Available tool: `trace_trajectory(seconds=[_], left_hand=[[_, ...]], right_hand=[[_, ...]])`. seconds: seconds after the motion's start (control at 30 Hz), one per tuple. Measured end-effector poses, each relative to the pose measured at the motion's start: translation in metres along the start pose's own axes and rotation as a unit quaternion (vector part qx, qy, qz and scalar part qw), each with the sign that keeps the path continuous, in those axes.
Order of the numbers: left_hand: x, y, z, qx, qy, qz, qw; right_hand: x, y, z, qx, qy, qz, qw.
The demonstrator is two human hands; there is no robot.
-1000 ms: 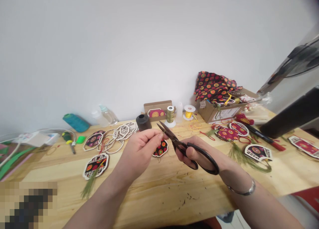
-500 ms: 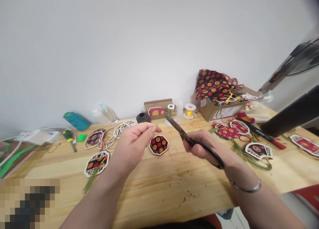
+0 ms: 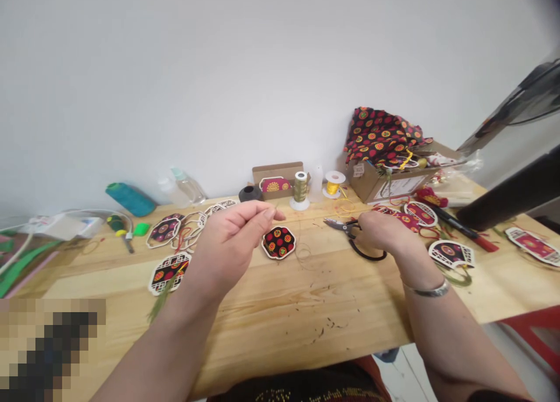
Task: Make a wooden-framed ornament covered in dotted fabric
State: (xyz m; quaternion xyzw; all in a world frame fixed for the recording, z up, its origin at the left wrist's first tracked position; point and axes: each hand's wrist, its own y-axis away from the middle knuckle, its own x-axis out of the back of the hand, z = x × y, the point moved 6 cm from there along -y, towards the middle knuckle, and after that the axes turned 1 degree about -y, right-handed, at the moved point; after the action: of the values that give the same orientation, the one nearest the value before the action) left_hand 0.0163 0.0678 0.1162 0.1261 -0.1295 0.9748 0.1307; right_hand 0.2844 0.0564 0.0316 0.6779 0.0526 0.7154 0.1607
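Observation:
My left hand (image 3: 234, 238) is in the air over the middle of the table, thumb and forefinger pinched together. A thin strand, seemingly thread (image 3: 276, 205), just shows at the fingertips. Slightly right of and below the fingertips lies a small scalloped piece (image 3: 279, 243) covered in black fabric with red and orange flowers. To the right, my right hand (image 3: 380, 231) grips black-handled scissors (image 3: 339, 224) low at the tabletop, the blades pointing left. The hand covers part of the handles. Fine loose thread (image 3: 304, 253) curls beside the fabric piece.
Spools of olive thread (image 3: 300, 191) and yellow cord (image 3: 333, 184) stand at the back. A cardboard box (image 3: 376, 186) with patterned cloth (image 3: 380, 136) sits back right. Tasselled ornaments (image 3: 170, 273) lie left and right. A black post (image 3: 511, 192) slants in at right.
My right hand has lowered the scissors from the air to the table, away from my left hand. My left hand keeps its pinch at nearly the same spot.

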Motion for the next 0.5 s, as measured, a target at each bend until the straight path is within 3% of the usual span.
trace_trajectory(seconds=[0.13,0.3,0.5], left_hand=[[-0.001,0.001,0.001,0.003,0.01,-0.008,1.0],[-0.002,0.001,-0.002,0.017,0.035,-0.016,0.999],[-0.002,0.001,-0.003,0.018,0.036,-0.008,0.999]], right_hand=[[0.007,0.009,-0.021,0.055,-0.008,0.023,0.998],[0.005,0.033,-0.08,0.313,-0.07,-0.015,0.947],[-0.004,0.04,-0.103,0.348,0.048,0.011,0.936]])
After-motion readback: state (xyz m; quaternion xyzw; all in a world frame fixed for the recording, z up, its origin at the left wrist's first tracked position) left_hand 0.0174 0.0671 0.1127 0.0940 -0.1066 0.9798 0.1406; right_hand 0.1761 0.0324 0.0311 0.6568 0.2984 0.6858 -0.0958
